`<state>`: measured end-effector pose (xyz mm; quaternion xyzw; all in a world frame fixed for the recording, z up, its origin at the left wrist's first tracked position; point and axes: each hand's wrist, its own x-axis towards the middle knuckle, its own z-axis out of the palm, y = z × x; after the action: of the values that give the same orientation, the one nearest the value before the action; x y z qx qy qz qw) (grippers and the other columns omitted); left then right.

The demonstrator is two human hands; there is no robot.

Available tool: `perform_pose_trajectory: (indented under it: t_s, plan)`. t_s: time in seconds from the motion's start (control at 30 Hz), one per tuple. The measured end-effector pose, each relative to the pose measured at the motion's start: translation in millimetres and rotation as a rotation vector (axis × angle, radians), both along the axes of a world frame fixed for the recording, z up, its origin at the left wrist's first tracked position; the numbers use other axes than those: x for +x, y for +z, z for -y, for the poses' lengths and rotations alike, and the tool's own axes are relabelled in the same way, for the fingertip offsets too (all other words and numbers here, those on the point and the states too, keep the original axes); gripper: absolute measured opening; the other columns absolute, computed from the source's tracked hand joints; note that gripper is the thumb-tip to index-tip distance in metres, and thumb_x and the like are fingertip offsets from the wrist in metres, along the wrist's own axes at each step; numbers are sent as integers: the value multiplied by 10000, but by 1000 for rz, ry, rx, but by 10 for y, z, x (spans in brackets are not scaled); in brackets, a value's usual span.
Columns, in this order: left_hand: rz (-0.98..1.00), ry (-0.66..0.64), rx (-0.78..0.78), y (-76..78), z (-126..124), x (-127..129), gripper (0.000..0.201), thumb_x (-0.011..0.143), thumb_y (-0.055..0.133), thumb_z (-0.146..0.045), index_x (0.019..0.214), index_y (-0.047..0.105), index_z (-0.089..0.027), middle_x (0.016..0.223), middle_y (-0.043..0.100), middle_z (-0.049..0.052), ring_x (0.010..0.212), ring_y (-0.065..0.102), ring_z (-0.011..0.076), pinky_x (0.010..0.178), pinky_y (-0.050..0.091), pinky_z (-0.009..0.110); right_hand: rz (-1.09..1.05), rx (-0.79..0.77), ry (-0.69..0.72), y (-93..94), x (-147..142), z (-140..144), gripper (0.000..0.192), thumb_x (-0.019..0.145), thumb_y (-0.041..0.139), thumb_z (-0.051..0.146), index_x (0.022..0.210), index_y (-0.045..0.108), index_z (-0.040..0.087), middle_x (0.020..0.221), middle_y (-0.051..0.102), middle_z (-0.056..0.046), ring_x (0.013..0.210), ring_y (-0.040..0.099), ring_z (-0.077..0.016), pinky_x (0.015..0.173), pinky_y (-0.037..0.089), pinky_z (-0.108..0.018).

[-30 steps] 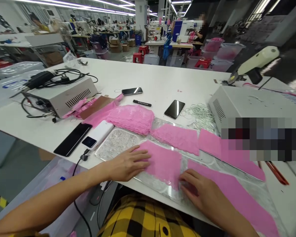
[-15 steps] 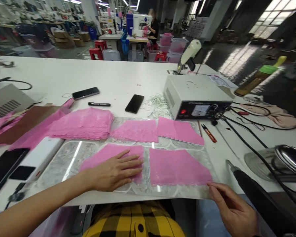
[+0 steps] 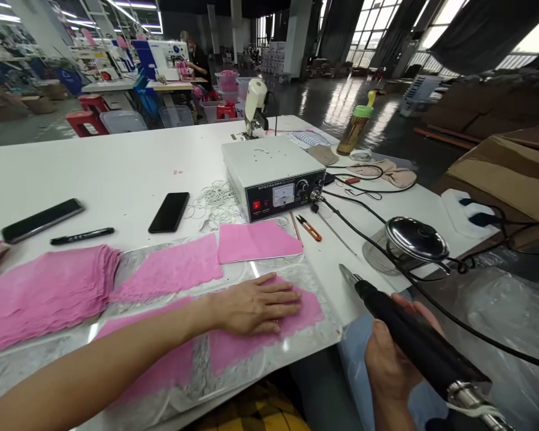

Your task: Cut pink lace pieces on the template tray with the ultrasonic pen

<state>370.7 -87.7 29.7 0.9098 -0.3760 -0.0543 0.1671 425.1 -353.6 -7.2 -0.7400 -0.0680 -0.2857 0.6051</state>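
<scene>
Presently, item 1: left hand (image 3: 256, 306), flat, fingers spread, palm down on the pink lace piece (image 3: 296, 311) nearest the table's front edge; pressing, not gripping. Item 2: right hand (image 3: 393, 359), off the table edge, lower right, fingers closed round the black handheld tool (image 3: 413, 338). Tool's long axis runs diag., metal tip (image 3: 347, 274) pointing up-left toward the table, cable end down-right by the wrist; cable trails off to the right. Key relation: lace piece lies left of the tip & slightly below it, near but not touching; right hand w/ tool is on the side the piece's right edge faces, left hand already on it. Lace rests on a clear sheet (image 3: 233, 359) over the white table (image 3: 117, 173). Others: pink lace stack (image 3: 45, 293) far left; control box (image 3: 273, 176) behind; thread snips (image 3: 309, 227) just beside box; black phone (image 3: 169, 212); marker (image 3: 81, 236).
</scene>
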Motion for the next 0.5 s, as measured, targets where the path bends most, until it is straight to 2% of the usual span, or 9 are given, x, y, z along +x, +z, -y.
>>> perform_pose_trajectory:
  t_s: [0.17,0.3,0.4,0.5]
  plan:
    - [-39,-56,15,-10,-5,22,493,1041,374,-398,1496,376,-208,1567,352,43,1490,248,204,1251,-9,453,30,221,8,4,143,-52,576,797,586,347,1336,446,201,1191,556,-112,1159,576,-302,1067,405,-605]
    - [-23,-79,-16,8,-15,38,485,1032,408,-385,1493,385,-238,1547,389,33,1481,272,210,1249,-15,461,28,277,-9,55,288,-139,565,770,497,320,1321,426,221,1120,540,-86,1079,592,-282,1038,409,-633]
    - [-42,-84,-18,12,-7,54,483,1029,415,-376,1497,378,-264,1548,388,29,1485,261,210,1249,-13,468,12,351,-41,134,398,-182,489,723,489,289,1210,467,254,1022,515,-48,945,590,-240,978,458,-606]
    - [-65,-79,-20,11,3,58,478,1032,402,-381,1497,377,-273,1550,384,36,1484,265,212,1248,-8,474,-27,477,-52,252,448,-128,368,665,489,265,1033,503,279,933,449,-9,797,532,-191,904,493,-526]
